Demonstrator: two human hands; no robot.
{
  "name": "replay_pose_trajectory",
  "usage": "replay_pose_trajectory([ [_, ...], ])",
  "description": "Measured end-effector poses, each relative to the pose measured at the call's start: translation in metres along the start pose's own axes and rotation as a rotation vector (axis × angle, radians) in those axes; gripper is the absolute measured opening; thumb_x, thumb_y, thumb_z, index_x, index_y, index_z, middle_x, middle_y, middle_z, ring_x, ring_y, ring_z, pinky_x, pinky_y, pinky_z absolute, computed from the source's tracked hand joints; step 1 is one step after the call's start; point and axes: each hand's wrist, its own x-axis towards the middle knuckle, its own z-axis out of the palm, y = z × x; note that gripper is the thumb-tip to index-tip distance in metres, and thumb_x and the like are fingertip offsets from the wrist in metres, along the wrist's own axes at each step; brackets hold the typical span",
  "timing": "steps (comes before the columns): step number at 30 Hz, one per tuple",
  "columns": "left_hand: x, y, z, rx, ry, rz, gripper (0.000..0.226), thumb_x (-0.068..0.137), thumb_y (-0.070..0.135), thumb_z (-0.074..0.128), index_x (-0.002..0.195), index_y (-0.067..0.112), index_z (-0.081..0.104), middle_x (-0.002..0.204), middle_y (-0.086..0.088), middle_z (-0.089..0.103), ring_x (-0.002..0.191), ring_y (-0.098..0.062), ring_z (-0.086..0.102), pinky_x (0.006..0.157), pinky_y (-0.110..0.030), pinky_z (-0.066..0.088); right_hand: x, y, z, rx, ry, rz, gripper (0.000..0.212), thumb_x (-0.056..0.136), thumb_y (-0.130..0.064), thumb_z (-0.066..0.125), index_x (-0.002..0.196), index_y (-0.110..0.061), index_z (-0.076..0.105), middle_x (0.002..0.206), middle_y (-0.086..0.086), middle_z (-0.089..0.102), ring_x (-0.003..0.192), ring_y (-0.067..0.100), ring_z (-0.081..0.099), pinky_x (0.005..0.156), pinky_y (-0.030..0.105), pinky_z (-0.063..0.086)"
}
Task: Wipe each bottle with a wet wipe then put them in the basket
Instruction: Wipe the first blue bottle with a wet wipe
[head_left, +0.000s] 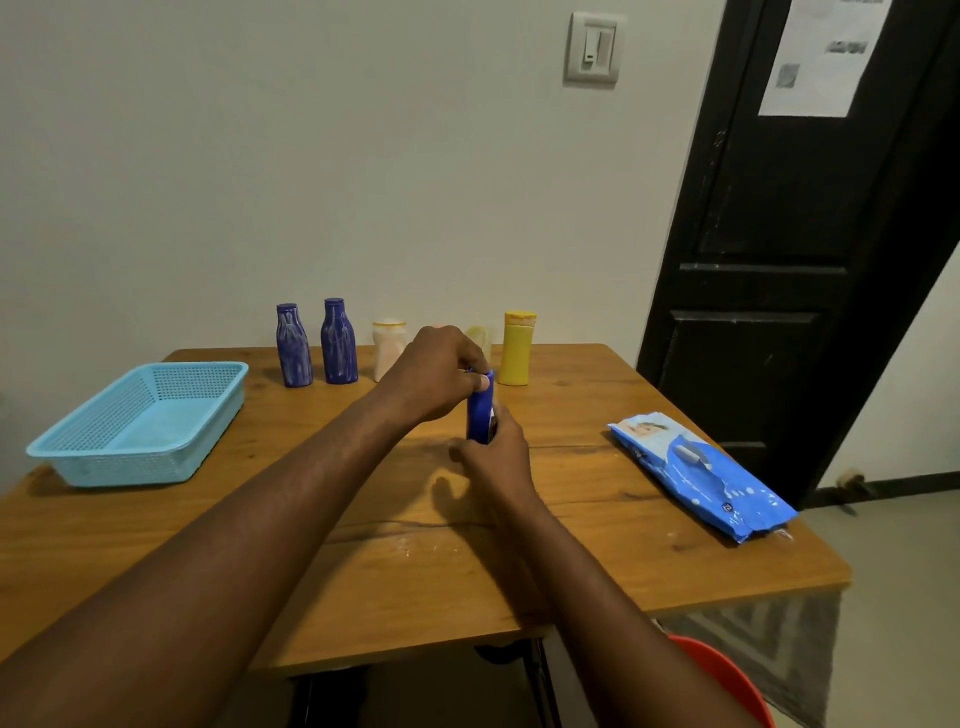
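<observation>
Now, at frame center, the left hand (436, 374) pinches the top of a blue bottle (480, 408) and the right hand (493, 457) clasps its base; wiping seems underway, though no wipe shows. Next, the empty basket (140, 423) at left.

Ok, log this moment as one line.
both hands gripping blue bottle | basket empty | wipes pack on table

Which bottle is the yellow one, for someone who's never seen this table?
Start at the wooden table and follow the row of bottles along its far edge by the wall. The yellow bottle stands upright at the right end, the only all-yellow one, cap included.
</observation>
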Motion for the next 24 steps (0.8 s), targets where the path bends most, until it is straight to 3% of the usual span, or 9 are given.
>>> replay_pose_trajectory([
  [3, 0.000, 0.001, 0.002, 0.013, -0.014, 0.011, 0.022, 0.085, 0.010, 0.075, 0.108, 0.010, 0.077, 0.112, -0.003, 0.072, 0.096, -0.011, 0.063, 0.084, -0.027, 0.052, -0.011, 0.009, -0.003, -0.066, -0.049, 0.079, 0.052, 0.085, -0.005, 0.075, 0.127, -0.023, 0.050, 0.107, -0.010, 0.058, 0.108, 0.015, 0.062, 0.075, 0.017, 0.047],
  [6, 0.002, 0.002, 0.001, 0.033, -0.018, 0.023, 0.023, 0.085, 0.009, 0.074, 0.108, 0.009, 0.077, 0.115, -0.003, 0.072, 0.095, -0.010, 0.062, 0.083, -0.026, 0.051, -0.029, 0.010, 0.003, 0.001, -0.035, 0.049, 0.063, 0.087, -0.006, 0.073, 0.137, -0.029, 0.040, 0.107, -0.013, 0.057, 0.101, 0.009, 0.061, 0.068, 0.012, 0.044],
  [9, 0.003, 0.001, -0.001, 0.023, -0.017, 0.037, 0.019, 0.085, 0.012, 0.074, 0.103, 0.010, 0.079, 0.112, -0.002, 0.074, 0.085, -0.006, 0.063, 0.079, -0.023, 0.053, -0.038, -0.002, 0.012, 0.056, 0.002, -0.028, 0.090, 0.088, -0.005, 0.071, 0.159, -0.027, 0.021, 0.138, -0.005, 0.053, 0.120, 0.009, 0.055, 0.078, 0.009, 0.045],
  [11, 0.002, 0.000, -0.003, 0.014, -0.006, 0.057, 0.015, 0.085, 0.017, 0.076, 0.099, 0.013, 0.081, 0.106, -0.001, 0.076, 0.077, 0.000, 0.062, 0.074, -0.019, 0.053, -0.032, -0.012, 0.013, 0.053, 0.055, -0.145, 0.097, 0.085, -0.005, 0.071, 0.163, -0.026, 0.017, 0.151, -0.003, 0.046, 0.129, 0.011, 0.051, 0.077, 0.004, 0.046],
  [14, 0.003, -0.002, -0.006, 0.003, -0.008, 0.048, 0.015, 0.086, 0.017, 0.076, 0.100, 0.014, 0.081, 0.103, 0.000, 0.077, 0.077, -0.001, 0.063, 0.075, -0.022, 0.055, -0.013, -0.022, 0.006, 0.031, 0.106, -0.243, 0.089, 0.082, -0.004, 0.070, 0.159, -0.023, 0.030, 0.148, -0.003, 0.051, 0.132, 0.013, 0.050, 0.089, 0.009, 0.044],
  [16, 0.004, -0.002, -0.009, 0.018, -0.023, 0.036, 0.014, 0.086, 0.014, 0.076, 0.099, 0.014, 0.081, 0.102, -0.001, 0.077, 0.079, -0.003, 0.064, 0.075, -0.021, 0.054, -0.003, -0.021, -0.001, -0.007, 0.098, -0.239, 0.079, 0.082, -0.002, 0.069, 0.153, -0.023, 0.041, 0.134, -0.003, 0.059, 0.120, 0.014, 0.058, 0.083, 0.010, 0.047],
  [20, 0.004, 0.002, -0.008, 0.028, -0.051, 0.037, 0.017, 0.086, 0.012, 0.075, 0.102, 0.010, 0.079, 0.107, -0.001, 0.074, 0.085, -0.008, 0.063, 0.073, -0.018, 0.047, 0.001, 0.001, -0.007, -0.070, -0.013, -0.034, 0.058, 0.084, -0.004, 0.074, 0.134, -0.022, 0.051, 0.118, -0.001, 0.064, 0.098, 0.013, 0.063, 0.071, 0.016, 0.049],
  [24, 0.002, 0.006, -0.002, 0.051, -0.031, 0.047, 0.018, 0.084, 0.016, 0.074, 0.100, 0.009, 0.079, 0.110, -0.001, 0.075, 0.092, -0.012, 0.065, 0.079, -0.028, 0.054, -0.021, 0.019, -0.003, 0.027, 0.005, 0.045, 0.050, 0.086, -0.003, 0.071, 0.127, -0.023, 0.055, 0.114, -0.005, 0.065, 0.103, 0.012, 0.064, 0.073, 0.020, 0.049],
])
